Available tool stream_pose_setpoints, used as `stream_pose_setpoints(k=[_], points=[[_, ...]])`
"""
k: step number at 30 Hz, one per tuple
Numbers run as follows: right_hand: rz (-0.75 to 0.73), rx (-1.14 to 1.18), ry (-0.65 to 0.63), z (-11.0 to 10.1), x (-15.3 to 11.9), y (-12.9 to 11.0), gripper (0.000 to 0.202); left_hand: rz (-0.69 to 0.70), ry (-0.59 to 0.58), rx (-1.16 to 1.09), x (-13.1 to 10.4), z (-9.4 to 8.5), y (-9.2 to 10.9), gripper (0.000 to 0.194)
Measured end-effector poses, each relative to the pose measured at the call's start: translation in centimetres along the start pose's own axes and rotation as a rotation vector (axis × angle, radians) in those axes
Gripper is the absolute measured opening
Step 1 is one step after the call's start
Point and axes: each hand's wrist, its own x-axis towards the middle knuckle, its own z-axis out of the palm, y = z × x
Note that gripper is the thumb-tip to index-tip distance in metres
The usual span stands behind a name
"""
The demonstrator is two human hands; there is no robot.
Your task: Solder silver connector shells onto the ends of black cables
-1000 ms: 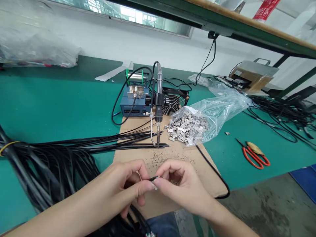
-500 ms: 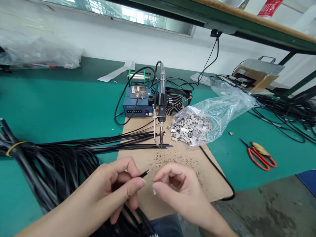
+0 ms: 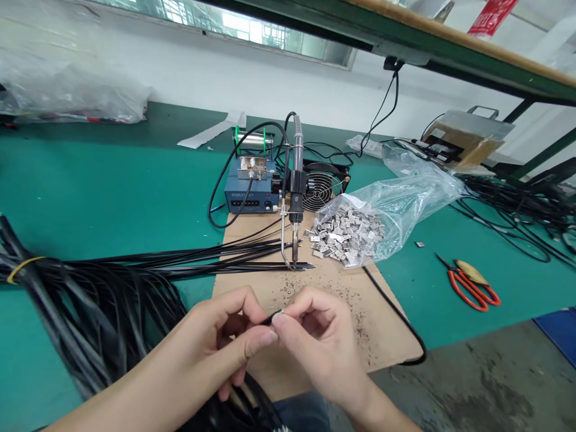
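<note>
Between the thumb and bent fingers of my left hand (image 3: 236, 336) is a thin black cable (image 3: 271, 317), its end pointing to the right. My right hand (image 3: 317, 342) pinches the tip of that cable, where a bit of coloured wire shows at the fingertips. Both hands meet above the sheet of cardboard (image 3: 378, 324). Behind them, a soldering iron (image 3: 296, 198) stands tip down in its holder. Several black cables (image 3: 252, 267) lie with stripped ends near the iron's tip. A thick bundle of black cable (image 3: 112, 312) lies left of my hands.
A blue soldering station (image 3: 249, 195) with a solder spool (image 3: 252, 141) stands behind, beside a round fan (image 3: 320, 189). Metal USB plugs (image 3: 344, 234) spill from a clear bag (image 3: 414, 195). Red-handled scissors (image 3: 470, 285) lie at right. A shelf (image 3: 450, 54) hangs overhead.
My hands have come together. My right hand, apart from the cable before, now pinches its wire end; my left hand has shifted slightly right with the cable.
</note>
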Motion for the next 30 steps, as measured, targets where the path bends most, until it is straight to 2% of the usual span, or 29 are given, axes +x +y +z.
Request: stream_pose_setpoints(k=[3, 8, 11, 14, 19, 23, 26, 30], points=[[-0.053, 0.066, 0.017, 0.1, 0.0, 0.4, 0.016, 0.0, 0.034, -0.052, 0.1, 0.0, 0.2, 0.032], [-0.08, 0.093, 0.108, -1.7, 0.1, -0.1, 0.015, 0.053, 0.07, -0.019, -0.4, -0.6, -0.1, 0.03], [0.042, -0.054, 0.019, -2.1, 0.1, -0.8, 0.01, 0.107, 0.049, -0.013, -0.4, -0.6, 0.0, 0.027], [0.147, -0.115, -0.065, -1.5, 0.1, -1.1, 0.009, 0.118, 0.081, 0.134, -0.3, -0.4, 0.4, 0.024], [0.202, -0.115, -0.072, -0.8, 0.2, -1.2, 0.01, 0.209, 0.098, 0.37, -0.5, -0.4, 0.3, 0.021], [0.202, -0.149, -0.081, -1.1, 0.1, -1.3, 0.01, 0.176, 0.058, 0.507, -0.8, -0.7, -0.1, 0.018], [0.197, -0.105, -0.1, -1.1, 0.1, -1.2, 0.018, 0.156, 0.023, 0.514, -0.7, -0.9, -0.2, 0.019], [0.172, 0.057, -0.098, -0.7, 0.1, -0.7, 0.03, 0.159, 0.029, 0.384, -0.5, -0.8, -0.1, 0.022]])
